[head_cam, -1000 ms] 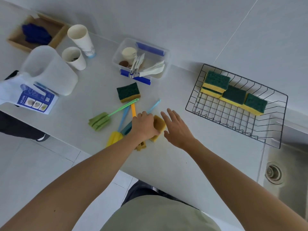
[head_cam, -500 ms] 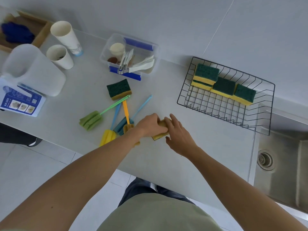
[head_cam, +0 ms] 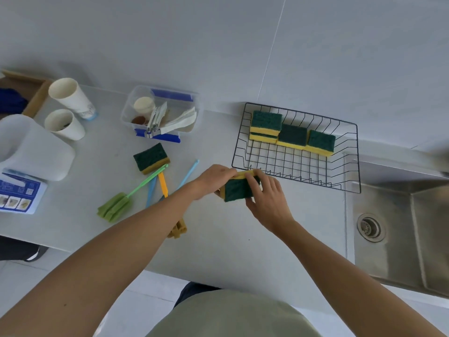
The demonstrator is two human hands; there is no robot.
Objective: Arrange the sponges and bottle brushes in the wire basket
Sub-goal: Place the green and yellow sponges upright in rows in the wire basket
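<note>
Both hands hold one green-and-yellow sponge (head_cam: 237,190) just above the counter, in front of the black wire basket (head_cam: 297,170). My left hand (head_cam: 213,177) grips its left end and my right hand (head_cam: 266,193) grips its right side. Several matching sponges (head_cam: 292,135) lie along the basket's back edge, two of them stacked at the left. Another sponge (head_cam: 150,158) rests on the counter to the left. Beside it lie bottle brushes: a green one (head_cam: 114,206), a blue one (head_cam: 150,190), an orange-handled one (head_cam: 162,184) and a light-blue handle (head_cam: 189,172), partly hidden by my left arm.
A clear plastic tub (head_cam: 160,113) of small items sits at the back. Two paper cups (head_cam: 70,96) and a white jug (head_cam: 29,147) stand at the left, by a blue-printed sheet (head_cam: 17,195) and a cardboard box (head_cam: 21,93). A steel sink (head_cam: 398,229) lies at the right.
My hands closed on the sponge near the brushes, lifted it and carried it right toward the basket. Its green face is turned toward me now.
</note>
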